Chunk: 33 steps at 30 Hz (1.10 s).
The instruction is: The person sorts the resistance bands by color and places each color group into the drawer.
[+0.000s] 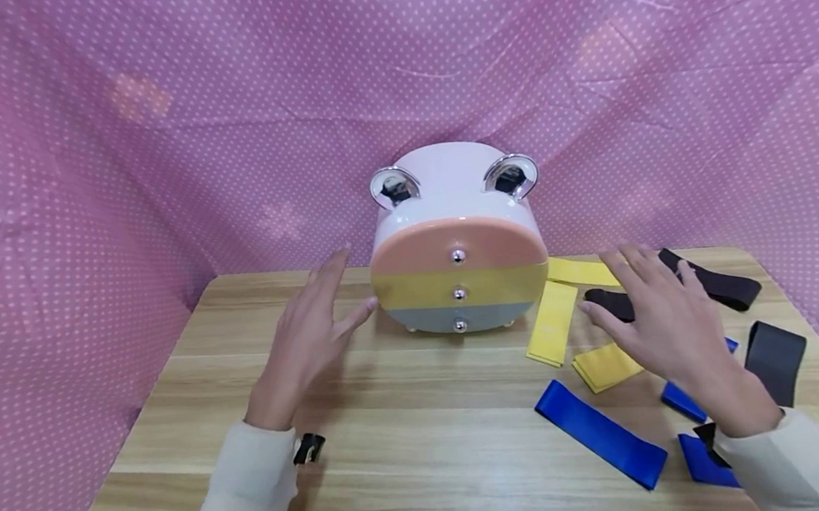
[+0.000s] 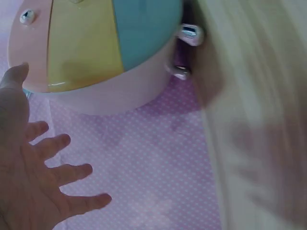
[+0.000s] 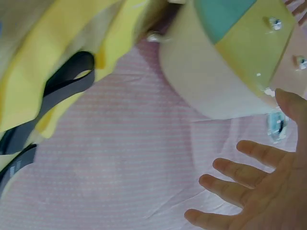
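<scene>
A small rounded drawer box [image 1: 460, 287] with pink, yellow and blue-grey drawer fronts, silver knobs and two shiny ear-like rings stands at the table's back. To its left my left hand [image 1: 305, 333] hovers with fingers spread, thumb near the yellow drawer's edge. My right hand [image 1: 659, 321] is held over the bands at the right, fingers apart, holding nothing. Beneath and around it lie yellow bands [image 1: 553, 324], black bands [image 1: 776, 358] and blue bands [image 1: 601, 433], partly hidden by the hand. Both wrist views show the drawer box [image 2: 86, 43] beyond spread fingers.
A pink dotted cloth [image 1: 288, 93] hangs behind and along both sides of the wooden table [image 1: 432, 470]. A small black clip-like piece [image 1: 309, 447] shows beside the left sleeve.
</scene>
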Available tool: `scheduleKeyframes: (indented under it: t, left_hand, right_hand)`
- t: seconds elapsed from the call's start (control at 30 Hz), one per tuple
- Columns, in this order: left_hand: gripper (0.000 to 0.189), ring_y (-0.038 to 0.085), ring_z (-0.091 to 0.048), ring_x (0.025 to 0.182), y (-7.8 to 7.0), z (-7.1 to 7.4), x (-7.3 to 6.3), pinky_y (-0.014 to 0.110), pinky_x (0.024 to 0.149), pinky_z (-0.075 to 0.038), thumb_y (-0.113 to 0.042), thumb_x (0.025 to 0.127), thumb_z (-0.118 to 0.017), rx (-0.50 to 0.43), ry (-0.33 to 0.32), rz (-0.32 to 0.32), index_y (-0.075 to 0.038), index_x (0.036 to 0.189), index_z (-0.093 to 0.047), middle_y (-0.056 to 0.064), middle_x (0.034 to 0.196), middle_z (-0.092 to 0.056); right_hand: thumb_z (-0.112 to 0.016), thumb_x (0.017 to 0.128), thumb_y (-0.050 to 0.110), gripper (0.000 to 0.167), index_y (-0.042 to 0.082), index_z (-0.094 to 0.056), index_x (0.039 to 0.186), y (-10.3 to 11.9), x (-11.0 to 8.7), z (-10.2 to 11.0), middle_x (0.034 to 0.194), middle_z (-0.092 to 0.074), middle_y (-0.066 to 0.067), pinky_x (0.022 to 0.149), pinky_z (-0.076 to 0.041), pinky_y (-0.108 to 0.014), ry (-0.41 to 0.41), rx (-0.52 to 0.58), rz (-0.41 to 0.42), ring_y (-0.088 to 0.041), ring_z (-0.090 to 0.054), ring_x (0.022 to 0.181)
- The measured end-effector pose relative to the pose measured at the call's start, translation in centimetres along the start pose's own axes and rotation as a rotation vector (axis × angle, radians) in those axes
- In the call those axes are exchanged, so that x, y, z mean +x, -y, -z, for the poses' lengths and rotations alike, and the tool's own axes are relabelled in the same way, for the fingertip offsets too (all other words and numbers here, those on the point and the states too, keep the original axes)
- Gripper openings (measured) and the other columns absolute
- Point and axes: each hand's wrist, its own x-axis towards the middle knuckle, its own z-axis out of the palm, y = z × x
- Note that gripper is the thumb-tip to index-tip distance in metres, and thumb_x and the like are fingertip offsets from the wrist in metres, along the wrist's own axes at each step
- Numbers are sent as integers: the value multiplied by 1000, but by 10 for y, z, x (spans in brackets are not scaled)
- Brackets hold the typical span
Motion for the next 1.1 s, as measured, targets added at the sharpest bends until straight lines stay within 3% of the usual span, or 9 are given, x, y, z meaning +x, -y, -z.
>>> scheduleKeyframes:
  t: [0.17, 0.33, 0.47, 0.63, 0.8, 0.93, 1.1]
  left_hand:
    - [84, 37, -27, 160, -8, 12, 13, 66, 127, -26, -67, 104, -47, -76, -6, -30, -33, 170, -8, 2, 177, -16]
    - [82, 32, -23, 162, -15, 24, 31, 60, 132, -21, -58, 105, -52, -182, -8, -99, -33, 170, -8, 0, 177, -16]
    - [79, 30, -23, 162, -20, 31, 45, 61, 132, -20, -50, 106, -56, -259, -18, -147, -41, 168, -8, -3, 176, -17]
    - [77, 35, -29, 159, -26, 36, 60, 67, 125, -31, -44, 107, -59, -423, 7, -189, -49, 166, -10, -3, 175, -22]
    - [79, 41, -31, 157, -30, 37, 73, 66, 123, -36, -33, 105, -65, -554, 48, -202, -46, 166, -16, -3, 175, -22]
    - [79, 37, -36, 156, -30, 35, 80, 61, 123, -38, -28, 103, -68, -594, 53, -197, -47, 165, -23, -3, 175, -23]
    - [80, 35, -42, 152, -29, 31, 84, 56, 124, -40, -25, 101, -72, -651, 65, -186, -50, 163, -27, 6, 171, -34]
  right_hand:
    - [-81, 88, 37, 72, 2, -57, 145, 17, 4, 6, 144, -59, -29, 110, -41, -75, -141, 33, 104, -52, -55, 132]
    - [-81, 85, 32, 61, 0, -65, 135, 37, 10, 13, 132, -68, -25, 91, -55, -67, -239, 66, 196, -48, -66, 117]
    - [-81, 86, 31, 58, 2, -66, 135, 55, 15, 15, 129, -71, -22, 81, -60, -63, -256, 100, 225, -46, -70, 111]
    - [-83, 86, 26, 56, 3, -67, 135, 74, 23, 15, 121, -75, -21, 72, -63, -57, -275, 154, 246, -43, -73, 104]
    - [-84, 87, 24, 52, 3, -69, 131, 88, 31, 11, 113, -77, -20, 57, -60, -48, -309, 215, 273, -39, -75, 93]
    - [-82, 88, 24, 47, 1, -70, 127, 99, 39, 5, 111, -77, -19, 55, -58, -43, -305, 267, 293, -35, -74, 89]
    - [-82, 89, 20, 41, 2, -71, 125, 110, 46, -4, 106, -78, -15, 60, -60, -42, -270, 352, 294, -29, -73, 87]
